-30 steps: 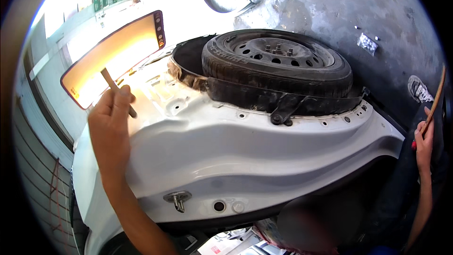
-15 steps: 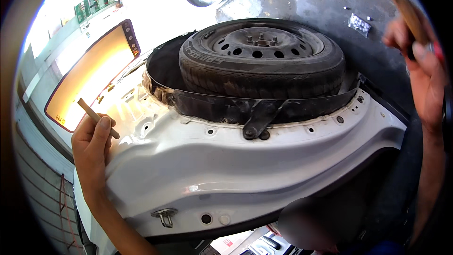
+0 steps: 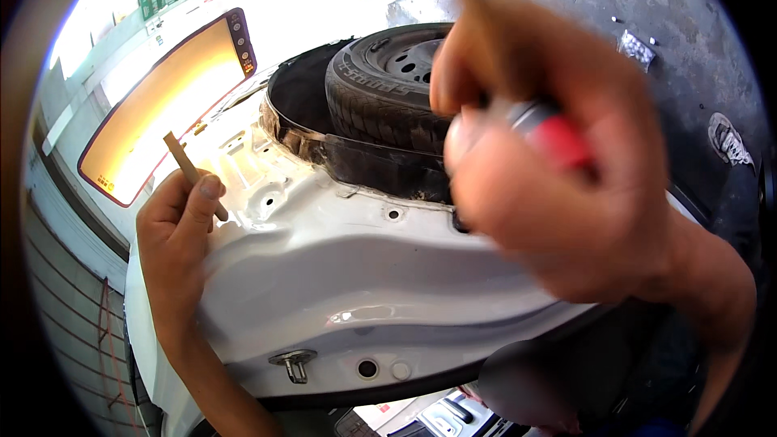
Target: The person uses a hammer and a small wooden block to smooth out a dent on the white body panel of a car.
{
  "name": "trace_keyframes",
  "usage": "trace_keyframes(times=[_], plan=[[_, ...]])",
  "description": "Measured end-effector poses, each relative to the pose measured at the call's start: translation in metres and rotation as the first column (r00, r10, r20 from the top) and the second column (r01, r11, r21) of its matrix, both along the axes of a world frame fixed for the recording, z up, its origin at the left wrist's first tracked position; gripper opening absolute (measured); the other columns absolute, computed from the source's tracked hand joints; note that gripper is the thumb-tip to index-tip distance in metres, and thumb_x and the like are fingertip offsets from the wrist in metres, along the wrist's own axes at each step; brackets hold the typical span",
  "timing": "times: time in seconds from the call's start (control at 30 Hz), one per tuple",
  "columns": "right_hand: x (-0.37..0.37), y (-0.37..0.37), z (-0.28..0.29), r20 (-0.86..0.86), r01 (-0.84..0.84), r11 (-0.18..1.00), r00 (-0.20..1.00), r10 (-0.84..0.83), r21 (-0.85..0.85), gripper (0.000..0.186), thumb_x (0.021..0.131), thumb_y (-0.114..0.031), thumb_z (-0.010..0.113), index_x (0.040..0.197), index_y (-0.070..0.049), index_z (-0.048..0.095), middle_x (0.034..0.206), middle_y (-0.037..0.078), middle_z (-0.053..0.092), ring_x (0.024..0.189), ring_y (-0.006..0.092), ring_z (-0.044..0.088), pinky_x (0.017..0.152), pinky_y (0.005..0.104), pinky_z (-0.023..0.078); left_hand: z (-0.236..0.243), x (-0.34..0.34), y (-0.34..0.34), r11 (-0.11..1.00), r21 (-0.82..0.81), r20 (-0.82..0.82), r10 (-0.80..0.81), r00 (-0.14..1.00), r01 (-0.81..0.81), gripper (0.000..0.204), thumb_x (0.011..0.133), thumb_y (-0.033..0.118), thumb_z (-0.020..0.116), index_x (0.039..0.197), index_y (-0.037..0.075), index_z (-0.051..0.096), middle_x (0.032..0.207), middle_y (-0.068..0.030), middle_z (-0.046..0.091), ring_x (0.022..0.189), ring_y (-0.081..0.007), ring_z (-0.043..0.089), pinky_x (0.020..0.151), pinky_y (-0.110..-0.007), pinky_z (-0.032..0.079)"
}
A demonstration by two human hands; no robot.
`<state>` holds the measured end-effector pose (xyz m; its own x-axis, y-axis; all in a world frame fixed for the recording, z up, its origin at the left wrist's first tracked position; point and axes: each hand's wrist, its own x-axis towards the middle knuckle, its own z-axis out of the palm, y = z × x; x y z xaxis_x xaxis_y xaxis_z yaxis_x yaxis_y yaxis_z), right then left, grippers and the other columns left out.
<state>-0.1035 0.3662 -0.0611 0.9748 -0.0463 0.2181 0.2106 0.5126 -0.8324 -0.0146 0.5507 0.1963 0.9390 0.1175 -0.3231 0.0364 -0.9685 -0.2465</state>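
Short, slim, flat-sided tan stick up on the left in the head view, tilted over the shiny white painted car-body panel, in front of the glowing amber-lit rectangular lamp panel! It looks light and stiff, probably wooden, hardly slippery; the lower half seems the place to hold, and that's where the left hand has it, pinched between thumb and fingers, its lower end poking out below. Straight edges, squared-off top, plain tan face. And across on the right, big and blurred, the right hand curls round a brown, bar-like shaft, a red-and-black piece showing in the fist; its exact hold I can't tell.
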Motion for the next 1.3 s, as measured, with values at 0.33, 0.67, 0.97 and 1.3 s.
trace_keyframes(times=[0.33, 0.67, 0.97, 1.3], plan=[[0.001, -0.015, 0.025, -0.291, -0.002, 1.0, 0.957, 0.001, -0.002, 0.018, 0.09, -0.021, 0.056, 0.095, -0.004, 0.058, 0.093, 0.006, 0.059, 0.085, 0.0133, 0.054, 0.083, 0.032, 0.044, -0.001, 0.0, -0.004, 1.0, -0.015, 0.032, 0.022, 0.999, -0.022, 0.029, 0.098, 0.03, 0.067, 0.093, 0.001, 0.067, 0.072, 0.004, 0.054, 0.063, -0.0032, 0.039, 0.056, -0.023, 0.03], [0.006, -0.022, 0.019, -0.346, -0.058, 0.995, 0.935, 0.085, 0.086, 0.008, 0.088, -0.007, 0.058, 0.096, -0.003, 0.056, 0.087, 0.002, 0.055, 0.079, 0.0132, 0.053, 0.074, 0.0308, 0.045, 0.002, -0.001, 0.004, 1.0, 0.014, 0.034, -0.023, 0.999, 0.023, 0.029, 0.098, 0.03, 0.066, 0.094, 0.002, 0.067, 0.071, 0.0021, 0.056, 0.058, -0.0034, 0.04, 0.051, -0.022, 0.028], [-0.006, -0.01, 0.013, -0.302, -0.112, 0.994, 0.947, 0.105, -0.007, 0.015, 0.086, -0.005, 0.058, 0.1, -0.002, 0.056, 0.088, 0.007, 0.053, 0.081, 0.0147, 0.051, 0.075, 0.0313, 0.044, -0.001, 0.0, 0.001, 0.998, 0.032, 0.039, -0.061, 0.997, 0.059, 0.029, 0.099, 0.031, 0.065, 0.092, 0.003, 0.067, 0.071, 0.0018, 0.057, 0.059, -0.004, 0.041, 0.05, -0.022, 0.029], [0.001, 0.009, 0.021, -0.197, 0.03, 0.999, 0.98, -0.024, 0.028, 0.009, 0.089, -0.005, 0.058, 0.097, -0.004, 0.054, 0.089, 0.002, 0.05, 0.08, 0.0104, 0.046, 0.074, 0.0286, 0.042, 0.002, 0.0, 0.006, 0.994, 0.096, 0.051, -0.057, 0.997, 0.052, 0.03, 0.1, 0.032, 0.065, 0.094, 0.002, 0.067, 0.071, 0.0024, 0.055, 0.061, -0.0031, 0.04, 0.054, -0.022, 0.029]])
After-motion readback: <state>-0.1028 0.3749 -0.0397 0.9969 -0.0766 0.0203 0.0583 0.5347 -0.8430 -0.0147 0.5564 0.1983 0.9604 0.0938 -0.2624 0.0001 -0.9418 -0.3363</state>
